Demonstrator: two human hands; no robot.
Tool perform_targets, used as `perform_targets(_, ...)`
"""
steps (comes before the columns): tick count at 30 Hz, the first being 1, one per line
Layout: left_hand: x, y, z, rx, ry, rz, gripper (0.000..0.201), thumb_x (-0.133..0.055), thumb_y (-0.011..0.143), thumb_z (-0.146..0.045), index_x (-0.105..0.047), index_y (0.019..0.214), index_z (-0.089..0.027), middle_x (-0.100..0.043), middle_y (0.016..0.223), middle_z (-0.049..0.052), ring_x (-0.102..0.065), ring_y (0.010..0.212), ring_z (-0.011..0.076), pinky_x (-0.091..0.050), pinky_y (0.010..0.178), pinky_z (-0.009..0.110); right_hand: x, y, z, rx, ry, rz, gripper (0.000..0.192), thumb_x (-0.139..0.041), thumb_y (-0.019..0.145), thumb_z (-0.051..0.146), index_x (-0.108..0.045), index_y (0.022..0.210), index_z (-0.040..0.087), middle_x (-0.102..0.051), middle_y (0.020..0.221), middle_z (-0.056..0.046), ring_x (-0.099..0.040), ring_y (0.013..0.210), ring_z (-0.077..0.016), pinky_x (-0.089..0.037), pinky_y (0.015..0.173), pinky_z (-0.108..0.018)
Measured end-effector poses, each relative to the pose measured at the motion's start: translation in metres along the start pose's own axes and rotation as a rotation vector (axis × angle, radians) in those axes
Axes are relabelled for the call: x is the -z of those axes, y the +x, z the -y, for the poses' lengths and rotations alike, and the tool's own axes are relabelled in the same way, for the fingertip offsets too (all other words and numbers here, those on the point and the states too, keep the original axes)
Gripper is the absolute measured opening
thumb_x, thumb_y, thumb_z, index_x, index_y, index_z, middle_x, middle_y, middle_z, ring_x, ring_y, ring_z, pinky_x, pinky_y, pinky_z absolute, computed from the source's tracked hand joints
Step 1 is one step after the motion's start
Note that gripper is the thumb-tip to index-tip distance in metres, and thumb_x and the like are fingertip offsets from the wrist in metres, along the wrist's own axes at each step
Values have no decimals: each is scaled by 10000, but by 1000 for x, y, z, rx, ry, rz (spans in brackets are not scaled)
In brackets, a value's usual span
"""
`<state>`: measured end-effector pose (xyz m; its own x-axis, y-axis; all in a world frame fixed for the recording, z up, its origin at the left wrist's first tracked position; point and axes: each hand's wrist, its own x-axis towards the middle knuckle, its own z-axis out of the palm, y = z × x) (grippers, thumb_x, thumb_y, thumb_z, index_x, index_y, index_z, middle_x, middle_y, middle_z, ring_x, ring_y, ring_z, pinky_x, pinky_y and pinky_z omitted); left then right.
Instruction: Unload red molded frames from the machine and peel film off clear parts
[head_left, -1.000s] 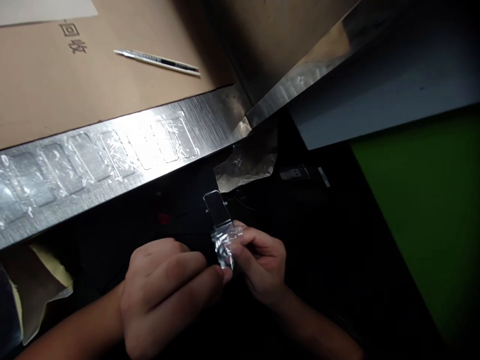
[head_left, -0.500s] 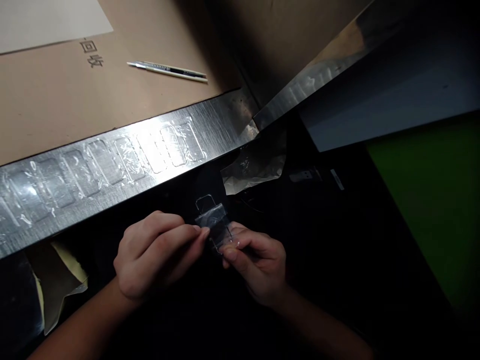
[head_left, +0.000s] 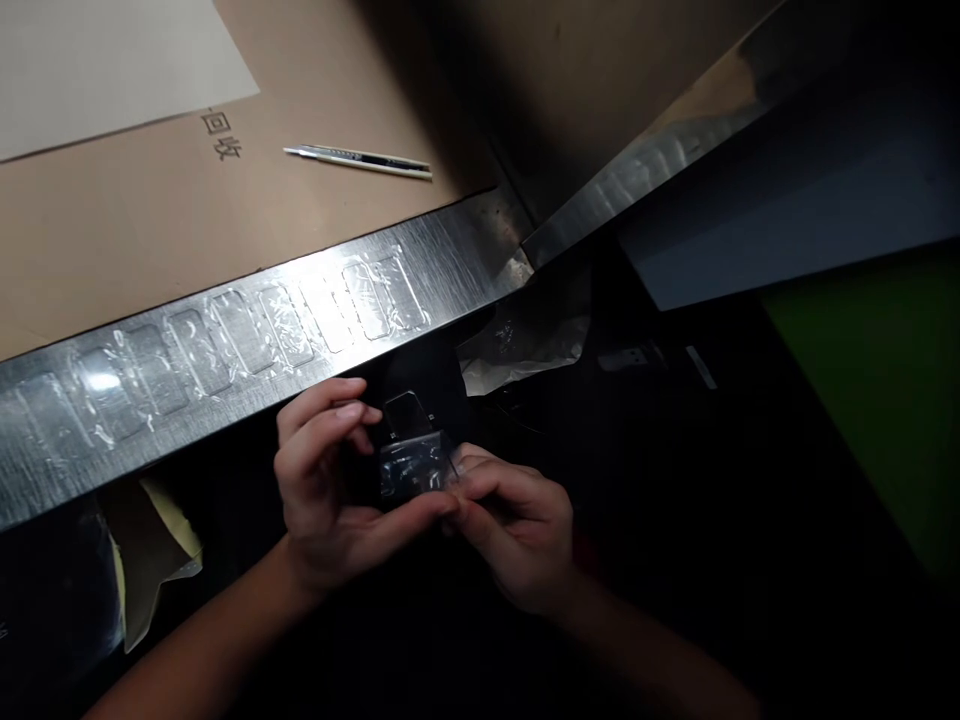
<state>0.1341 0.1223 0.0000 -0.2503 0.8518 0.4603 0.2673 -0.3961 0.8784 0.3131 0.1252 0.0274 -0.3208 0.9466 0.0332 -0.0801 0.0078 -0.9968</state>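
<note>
From the head view, a small dark rectangular glass piece [head_left: 405, 418] under crinkled clear plastic film [head_left: 412, 470] is pinched between the fingers of the left hand [head_left: 330, 490] and right hand [head_left: 517, 530]. Beyond the fingertips, a brushed-metal bench edge [head_left: 450, 260] is seen. Peeling appears under way; a firmer pinch on the film's edge seems needed.

The brown cardboard sheet [head_left: 150, 210] bears two handwritten Chinese characters, 回收; nothing else is legible.

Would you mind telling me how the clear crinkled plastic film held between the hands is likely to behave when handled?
The clear crinkled plastic film looks thin and wrinkled, so probably floppy and very light. Its glossy highlights suggest it may be slippery; both hands pinch it. It probably creases easily.
</note>
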Motion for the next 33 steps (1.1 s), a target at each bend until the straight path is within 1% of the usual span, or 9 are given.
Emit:
perform_targets(7,2,3,-7,384,-228,125,906,-965,663,-260,-492,1436,-279,-471,1445,144,-594,1072,221,-530,694,246,2,8,1,78,-122,88,95,-695,889,86,-709,839,165,-640,675,-33,-581,660,-157,-492,605,-312)
perform_targets(10,4,6,-5,544,-372,111,864,-956,673,-249,-509,1410,-302,-493,1433,124,-606,1039,199,-543,674,214,3,10,1,146,-155,146,97,-694,884,67,-725,902,158,-663,725,-49,-598,703,-171,-509,640,-330)
perform_targets(12,5,9,-2,578,-421,71,831,-947,681,-226,-521,1390,-309,-495,1425,116,-611,1015,185,-537,645,191,2,10,2,165,-152,181,110,-696,884,59,-730,920,158,-683,742,-55,-602,712,-174,-515,654,-335)
perform_targets(19,17,17,7,524,-423,-9,658,-895,749,-192,-577,1318,-284,-532,1357,101,-642,922,140,-528,622,169,-1,9,6,135,-114,231,99,-693,892,66,-737,915,152,-671,714,-52,-594,687,-168,-513,631,-324)
perform_targets(23,30,21,9,434,-314,-93,525,-849,811,-197,-600,1268,-255,-583,1252,85,-651,801,110,-536,638,196,0,8,4,89,-61,227,134,-690,875,36,-735,908,157,-683,729,-51,-605,695,-165,-510,622,-312)
perform_targets(26,36,20,4,294,-199,-146,406,-790,872,-236,-616,1239,-228,-609,1205,92,-644,809,135,-509,600,218,1,5,0,32,-18,207,145,-684,876,37,-729,892,174,-686,744,-48,-609,700,-167,-504,620,-318)
perform_targets(28,36,16,0,234,-123,-140,461,-809,847,-262,-609,1262,-229,-598,1246,108,-646,869,171,-493,584,236,1,4,-1,-2,-6,199,129,-678,887,58,-724,873,177,-684,744,-47,-608,697,-169,-499,618,-322)
perform_targets(31,35,7,-3,217,-52,-114,564,-851,782,-254,-593,1283,-240,-568,1304,120,-641,919,200,-484,581,251,1,4,-1,-42,2,206,111,-666,912,101,-720,848,173,-668,722,-46,-595,683,-168,-491,617,-323)
perform_targets(33,36,-2,-5,206,-40,-182,418,-790,835,-234,-614,1214,-227,-591,1192,96,-629,857,181,-478,576,254,-1,6,0,-52,15,193,124,-659,925,118,-715,829,173,-645,686,-33,-579,663,-158,-481,615,-315)
